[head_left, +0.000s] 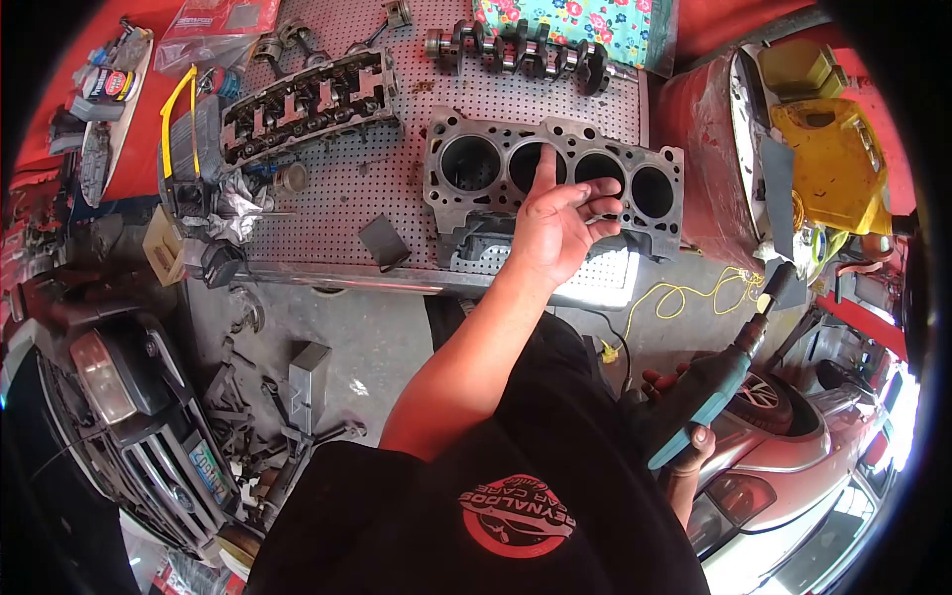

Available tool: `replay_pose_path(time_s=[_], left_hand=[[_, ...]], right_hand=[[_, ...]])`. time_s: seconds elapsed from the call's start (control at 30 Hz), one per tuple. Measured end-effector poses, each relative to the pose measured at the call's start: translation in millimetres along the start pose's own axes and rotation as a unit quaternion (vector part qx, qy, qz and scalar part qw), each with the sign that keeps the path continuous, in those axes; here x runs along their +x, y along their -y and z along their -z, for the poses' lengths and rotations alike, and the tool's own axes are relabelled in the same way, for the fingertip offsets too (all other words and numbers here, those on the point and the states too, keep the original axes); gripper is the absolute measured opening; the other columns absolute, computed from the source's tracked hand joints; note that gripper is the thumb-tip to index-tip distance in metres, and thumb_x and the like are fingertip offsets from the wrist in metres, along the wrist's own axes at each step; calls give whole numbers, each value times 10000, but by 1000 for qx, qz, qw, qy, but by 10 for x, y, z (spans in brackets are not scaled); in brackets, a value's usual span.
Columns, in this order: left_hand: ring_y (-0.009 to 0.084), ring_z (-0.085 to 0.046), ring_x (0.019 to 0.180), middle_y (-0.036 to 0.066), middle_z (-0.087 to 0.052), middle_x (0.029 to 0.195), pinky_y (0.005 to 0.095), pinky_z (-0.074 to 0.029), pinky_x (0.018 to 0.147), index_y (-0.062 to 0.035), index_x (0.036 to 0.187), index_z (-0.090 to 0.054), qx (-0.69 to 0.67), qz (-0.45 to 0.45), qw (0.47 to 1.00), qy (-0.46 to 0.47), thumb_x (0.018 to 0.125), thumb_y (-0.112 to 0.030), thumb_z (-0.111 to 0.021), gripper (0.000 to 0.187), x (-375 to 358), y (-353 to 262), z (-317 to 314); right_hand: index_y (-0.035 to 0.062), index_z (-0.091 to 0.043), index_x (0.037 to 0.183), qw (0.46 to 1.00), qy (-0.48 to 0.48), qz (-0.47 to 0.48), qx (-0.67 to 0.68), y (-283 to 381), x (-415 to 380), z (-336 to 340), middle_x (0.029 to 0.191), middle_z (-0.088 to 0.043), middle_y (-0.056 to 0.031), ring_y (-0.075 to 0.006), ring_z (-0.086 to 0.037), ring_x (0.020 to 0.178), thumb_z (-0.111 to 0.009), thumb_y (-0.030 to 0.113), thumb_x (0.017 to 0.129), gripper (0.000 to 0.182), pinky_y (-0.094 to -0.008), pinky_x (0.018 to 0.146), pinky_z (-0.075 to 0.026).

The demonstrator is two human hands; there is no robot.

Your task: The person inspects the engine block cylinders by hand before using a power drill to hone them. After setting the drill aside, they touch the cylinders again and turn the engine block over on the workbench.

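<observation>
My left hand (565, 223) reaches over the engine block (446, 213) with its fingers apart and holds nothing. Its index finger points over the second cylinder bore from the left and overlaps the bore's rim in this view; the other fingers hang before the third bore. At the right, my right hand (694, 448) is wrapped round the handle of a teal and black power drill (709, 392). The drill points up and away, with a dark cylindrical piece (783, 286) at its chuck end. A strip of dark sandpaper-like sheet (778, 193) stands beyond that piece.
A cylinder head (307, 109) and a crankshaft (521, 52) lie on the perforated bench (327, 213), with a small dark square sheet (384, 243) near its front edge. A yellow cord (684, 290) loops over the floor. Yellow jug (833, 164) at right; vehicles stand either side.
</observation>
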State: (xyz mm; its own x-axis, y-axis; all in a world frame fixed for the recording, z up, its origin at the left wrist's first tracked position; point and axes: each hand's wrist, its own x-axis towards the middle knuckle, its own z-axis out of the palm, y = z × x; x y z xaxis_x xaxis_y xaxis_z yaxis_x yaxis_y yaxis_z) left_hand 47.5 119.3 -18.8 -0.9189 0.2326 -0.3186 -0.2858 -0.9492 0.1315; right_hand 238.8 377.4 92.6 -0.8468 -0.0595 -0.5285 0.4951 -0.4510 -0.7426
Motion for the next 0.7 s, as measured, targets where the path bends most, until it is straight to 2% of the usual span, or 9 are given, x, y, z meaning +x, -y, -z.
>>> replay_pose_path(time_s=[0.2, 0.3, 0.4, 0.5, 0.53, 0.63, 0.7], left_hand=[[302, -728, 862, 228, -706, 1097, 467, -611, 737, -317, 1653, 183, 22, 19, 999, -35, 934, -53, -570, 1075, -30, -5, 70], [306, -727, 829, 228, -717, 1073, 474, -612, 733, -258, 1654, 188, 182, 65, 980, -43, 932, -36, -572, 1071, -31, -90, 41], [306, -725, 892, 224, -719, 1088, 479, -597, 779, -300, 1671, -28, 171, 68, 979, -90, 954, -69, -589, 940, 30, -191, -14], [305, -724, 892, 224, -719, 1108, 478, -593, 780, -290, 1652, -100, 137, 81, 982, -98, 954, -66, -590, 882, 54, -234, -84], [307, -724, 898, 223, -718, 1110, 475, -591, 783, -284, 1628, -175, 141, 75, 982, -102, 950, -66, -594, 826, 46, -217, -112], [312, -730, 838, 236, -719, 1059, 482, -612, 742, -231, 1659, 153, 157, 62, 984, -56, 927, -37, -600, 1068, -2, -182, -127], [306, -730, 823, 232, -719, 1049, 470, -614, 728, -213, 1666, 122, 179, 58, 980, -60, 929, -48, -604, 1047, -44, -159, -158]], right_hand=[[-2, -400, 1506, 1000, 6, 5, -11, -8, 25, 22, 1234, -651, -203, -410, -580, 1317, -816, 470, 692, 1029, -534, 1188, -388], [-17, -395, 1500, 1000, -2, 11, -13, -27, 41, 20, 1225, -651, -214, -411, -592, 1293, -807, 474, 680, 1040, -532, 1182, -394], [-44, -393, 1483, 1000, -20, 12, -4, -30, 34, -26, 1203, -654, -234, -405, -619, 1242, -798, 468, 651, 1058, -519, 1173, -404], [-40, -401, 1475, 1000, -11, 20, 4, -39, 61, -16, 1203, -653, -232, -394, -617, 1242, -792, 469, 655, 1041, -512, 1181, -388], [-39, -403, 1473, 1000, -8, 21, 7, -44, 56, 2, 1203, -653, -231, -393, -615, 1245, -790, 469, 657, 1036, -511, 1184, -384], [-31, -408, 1472, 1000, -4, 25, 10, -45, 38, 48, 1202, -653, -229, -389, -611, 1253, -784, 469, 660, 1025, -509, 1184, -381], [-26, -412, 1473, 1000, -4, 27, 13, -39, 47, 78, 1200, -654, -227, -390, -609, 1257, -783, 470, 659, 1022, -510, 1182, -382]])
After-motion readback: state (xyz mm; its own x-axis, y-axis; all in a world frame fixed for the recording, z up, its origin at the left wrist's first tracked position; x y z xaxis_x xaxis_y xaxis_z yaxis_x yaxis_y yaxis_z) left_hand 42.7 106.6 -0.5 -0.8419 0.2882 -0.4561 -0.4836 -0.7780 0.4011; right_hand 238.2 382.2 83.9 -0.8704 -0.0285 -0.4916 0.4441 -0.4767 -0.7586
